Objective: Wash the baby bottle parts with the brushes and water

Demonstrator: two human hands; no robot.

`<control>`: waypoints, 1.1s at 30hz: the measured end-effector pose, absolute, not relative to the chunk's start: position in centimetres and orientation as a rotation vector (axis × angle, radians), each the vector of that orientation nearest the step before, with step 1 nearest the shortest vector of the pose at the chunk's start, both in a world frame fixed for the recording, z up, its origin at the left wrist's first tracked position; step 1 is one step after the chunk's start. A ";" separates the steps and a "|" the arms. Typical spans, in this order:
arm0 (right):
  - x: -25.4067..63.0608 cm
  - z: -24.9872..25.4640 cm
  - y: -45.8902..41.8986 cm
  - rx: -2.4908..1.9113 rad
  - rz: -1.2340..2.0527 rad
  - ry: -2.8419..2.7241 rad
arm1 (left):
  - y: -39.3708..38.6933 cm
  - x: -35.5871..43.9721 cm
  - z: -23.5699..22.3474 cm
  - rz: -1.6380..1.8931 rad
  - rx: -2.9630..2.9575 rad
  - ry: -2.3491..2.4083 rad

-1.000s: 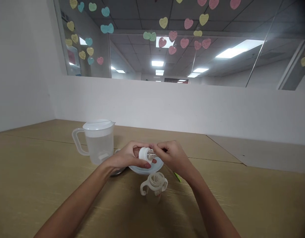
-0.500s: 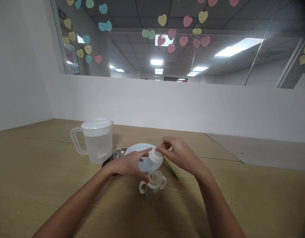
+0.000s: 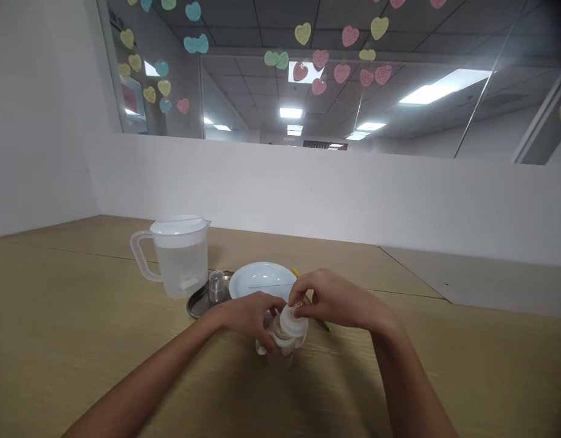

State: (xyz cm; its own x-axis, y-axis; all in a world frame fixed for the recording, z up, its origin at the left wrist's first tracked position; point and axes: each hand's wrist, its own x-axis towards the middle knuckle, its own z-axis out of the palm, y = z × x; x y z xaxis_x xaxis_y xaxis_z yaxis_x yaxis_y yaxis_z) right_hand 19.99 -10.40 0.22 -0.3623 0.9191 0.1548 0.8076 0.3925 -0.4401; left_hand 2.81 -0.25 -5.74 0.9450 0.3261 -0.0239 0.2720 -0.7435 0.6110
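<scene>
A clear baby bottle [image 3: 279, 360] with two side handles stands upright on the table in front of me. My left hand [image 3: 250, 316] is closed around its upper left side, the thumb on the near side and fingers partly hidden behind. In a pinch, my right hand [image 3: 328, 299] holds the clear teat of a white bottle nipple ring [image 3: 295, 323]. That ring is tilted over the bottle's mouth; whether it touches the rim I cannot tell.
Behind the hands is a white bowl [image 3: 246, 275] with a thin dark line across it. To its left, a metal tray [image 3: 198, 304] bears a clear bottle cap [image 3: 217, 286]. A lidded water pitcher [image 3: 182, 261] stands farther left. A green stick-like thing [image 3: 326, 326] lies partly under my right hand.
My right hand has brought the nipple ring down and nearer, from above the bowl to the bottle's mouth. My left hand has let go of the ring and moved onto the bottle.
</scene>
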 end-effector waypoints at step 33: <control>16.5 -1.3 -9.2 -1.987 0.103 -2.290 | -0.2 3.1 -6.3 0.040 2.358 0.443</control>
